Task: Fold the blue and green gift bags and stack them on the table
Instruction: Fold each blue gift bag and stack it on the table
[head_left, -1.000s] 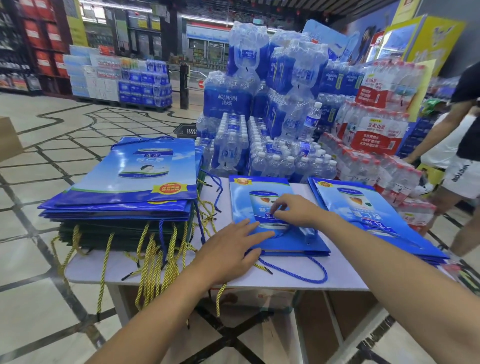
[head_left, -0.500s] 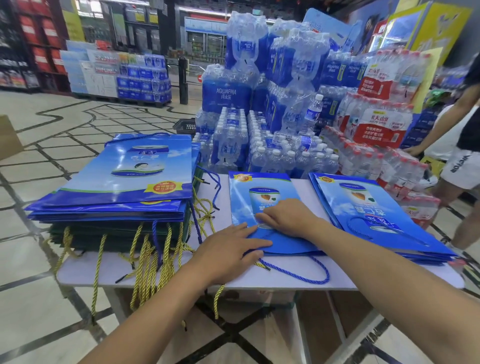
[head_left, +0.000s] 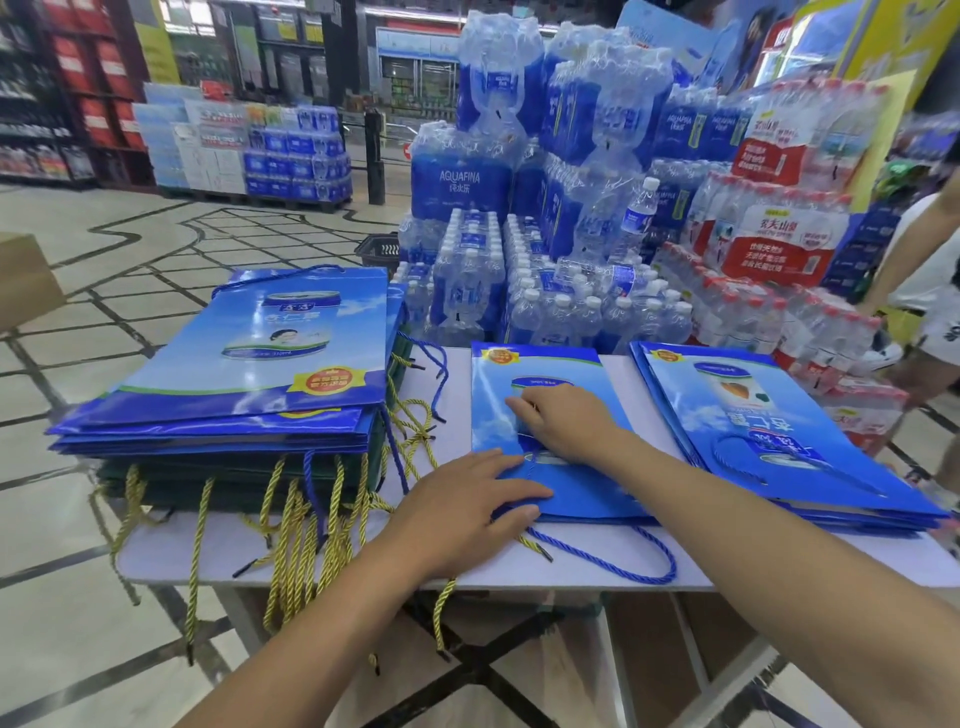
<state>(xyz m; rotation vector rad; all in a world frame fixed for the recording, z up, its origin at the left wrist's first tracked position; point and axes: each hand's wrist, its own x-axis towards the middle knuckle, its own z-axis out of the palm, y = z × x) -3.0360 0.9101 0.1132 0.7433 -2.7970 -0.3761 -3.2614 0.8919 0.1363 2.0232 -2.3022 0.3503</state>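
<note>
Blue and glossy, the gift bag (head_left: 550, 364) is lying flat on the table (head_left: 619, 371) between 2 stacks. My left hand (head_left: 467, 499) is sliding a little farther onto its near left corner than 0.5 seconds ago, with fingers straight and pressing down. My right hand (head_left: 563, 423) is edging towards the bag's far end, fingers slightly bent, tips pressing on the printed face. My palms are hiding the bag's middle and my right forearm is covering its near right corner. The green bags (head_left: 234, 480) are showing only as edges under the left stack (head_left: 234, 353).
</note>
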